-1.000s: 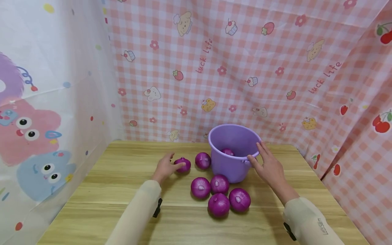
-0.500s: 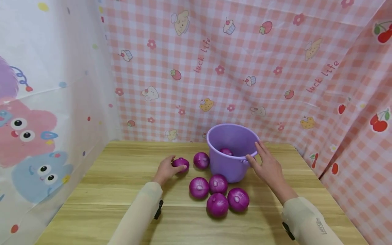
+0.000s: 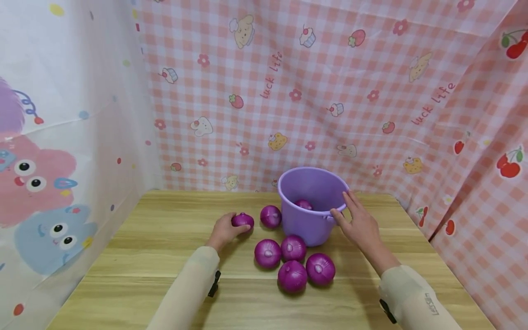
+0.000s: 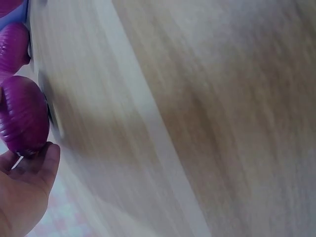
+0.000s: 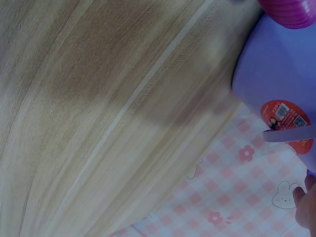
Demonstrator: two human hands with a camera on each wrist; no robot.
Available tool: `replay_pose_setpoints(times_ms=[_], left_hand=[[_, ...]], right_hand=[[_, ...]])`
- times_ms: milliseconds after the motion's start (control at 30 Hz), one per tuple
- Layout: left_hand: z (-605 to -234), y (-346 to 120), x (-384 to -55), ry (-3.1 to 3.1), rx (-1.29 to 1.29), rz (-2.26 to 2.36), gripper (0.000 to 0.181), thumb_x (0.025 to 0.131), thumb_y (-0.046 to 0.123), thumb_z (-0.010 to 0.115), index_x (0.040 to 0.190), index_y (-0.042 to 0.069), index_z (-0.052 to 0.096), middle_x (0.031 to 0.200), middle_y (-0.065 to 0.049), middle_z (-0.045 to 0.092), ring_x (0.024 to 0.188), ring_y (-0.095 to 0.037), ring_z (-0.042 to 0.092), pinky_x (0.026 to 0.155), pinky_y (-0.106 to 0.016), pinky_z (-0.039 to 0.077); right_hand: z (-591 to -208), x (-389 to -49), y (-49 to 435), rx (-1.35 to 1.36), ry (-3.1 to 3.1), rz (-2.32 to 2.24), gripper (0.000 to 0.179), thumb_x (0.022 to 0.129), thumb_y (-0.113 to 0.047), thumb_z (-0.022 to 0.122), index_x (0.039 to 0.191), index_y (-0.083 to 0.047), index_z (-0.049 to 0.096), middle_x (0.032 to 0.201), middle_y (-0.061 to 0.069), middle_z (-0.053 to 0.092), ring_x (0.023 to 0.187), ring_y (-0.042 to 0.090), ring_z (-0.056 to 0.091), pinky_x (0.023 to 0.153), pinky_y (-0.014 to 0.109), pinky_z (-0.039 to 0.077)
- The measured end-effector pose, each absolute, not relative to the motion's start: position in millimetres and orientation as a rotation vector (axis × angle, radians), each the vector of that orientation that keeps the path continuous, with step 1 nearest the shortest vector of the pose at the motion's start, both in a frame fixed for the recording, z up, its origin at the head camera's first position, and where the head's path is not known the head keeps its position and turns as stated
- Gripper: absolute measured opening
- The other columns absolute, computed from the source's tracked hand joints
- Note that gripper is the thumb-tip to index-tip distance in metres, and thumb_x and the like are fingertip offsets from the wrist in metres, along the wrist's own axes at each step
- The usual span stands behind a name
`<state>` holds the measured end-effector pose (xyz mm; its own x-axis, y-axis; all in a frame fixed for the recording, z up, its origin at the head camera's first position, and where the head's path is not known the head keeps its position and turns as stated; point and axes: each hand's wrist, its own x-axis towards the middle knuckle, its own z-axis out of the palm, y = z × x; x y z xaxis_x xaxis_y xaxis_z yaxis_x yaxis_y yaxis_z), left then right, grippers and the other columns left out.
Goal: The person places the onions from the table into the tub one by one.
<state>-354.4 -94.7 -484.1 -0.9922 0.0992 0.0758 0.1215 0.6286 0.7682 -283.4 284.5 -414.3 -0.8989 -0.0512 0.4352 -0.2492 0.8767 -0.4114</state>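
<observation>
Purple onion [image 3: 242,221] in the left hand [image 3: 224,231]: lower middle of the head view, a little left of centre. Thumb across its near side, fingers behind; a pinch grip. Cannot tell whether it rests on the wooden surface [image 3: 136,256] or sits slightly clear.

Right hand [image 3: 363,225], right of centre: fingers fairly straight, thumb spread from them, tips touching the rim of a lilac bucket [image 3: 299,224] on its right side. Bucket right of centre, mouth facing up and toward the camera. One onion inside it [image 3: 304,205], only partly visible over the near rim.

Another onion [image 3: 271,217] between the held one and the bucket, just beside the wall. Cluster of four below, in the lower middle: upper left one [image 3: 267,253], upper right one [image 3: 294,248] in front of the bucket base, bottom one [image 3: 292,276], right one [image 3: 320,269].

Right wrist view, right edge: orange-red label [image 5: 284,113] on the bucket, with the lilac handle [image 5: 291,134] crossing it.

Both arms in cream sleeves [image 3: 185,284], entering from the bottom. Pink checked cloth [image 3: 313,91] behind; white cartoon-print cloth [image 3: 103,91] at left.
</observation>
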Motion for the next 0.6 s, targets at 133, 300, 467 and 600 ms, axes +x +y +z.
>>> replay_pose_setpoints(times_ms=[133,300,467,600], left_hand=[[-483,-96,-355,-2.808,-0.193,-1.305,0.068,0.086,0.026,0.079,0.135,-0.011,0.050,0.128,-0.029,0.057,0.117,-0.042,0.056,0.100,-0.050,0.048],[-478,-98,-357,-2.778,-0.173,-1.346,0.066,0.084,0.024,0.080,0.134,-0.008,0.052,0.126,-0.027,0.059,0.116,-0.040,0.058,0.100,-0.050,0.048],[-470,-100,-359,-2.731,-0.189,-1.380,0.065,0.082,0.023,0.082,0.131,-0.008,0.054,0.122,-0.026,0.061,0.112,-0.039,0.060,0.098,-0.049,0.050],[-460,-100,-360,-2.699,-0.204,-1.399,0.061,0.082,0.024,0.082,0.129,-0.005,0.056,0.121,-0.024,0.062,0.111,-0.037,0.060,0.098,-0.048,0.050]], right_hand=[[-415,-283,284,0.221,-2.625,0.656,0.072,0.100,-0.050,0.051,0.152,-0.001,0.036,0.160,0.018,0.027,0.136,0.048,0.036,0.101,0.067,0.038],[-415,-284,285,0.222,-2.617,0.657,0.072,0.100,-0.049,0.052,0.151,-0.001,0.036,0.159,0.018,0.027,0.136,0.049,0.037,0.101,0.067,0.038],[-415,-284,284,0.221,-2.613,0.652,0.072,0.100,-0.049,0.052,0.151,-0.001,0.037,0.159,0.019,0.028,0.134,0.049,0.038,0.100,0.067,0.039],[-413,-283,283,0.224,-2.615,0.643,0.071,0.100,-0.049,0.052,0.150,-0.001,0.039,0.159,0.019,0.029,0.134,0.049,0.039,0.100,0.066,0.039]])
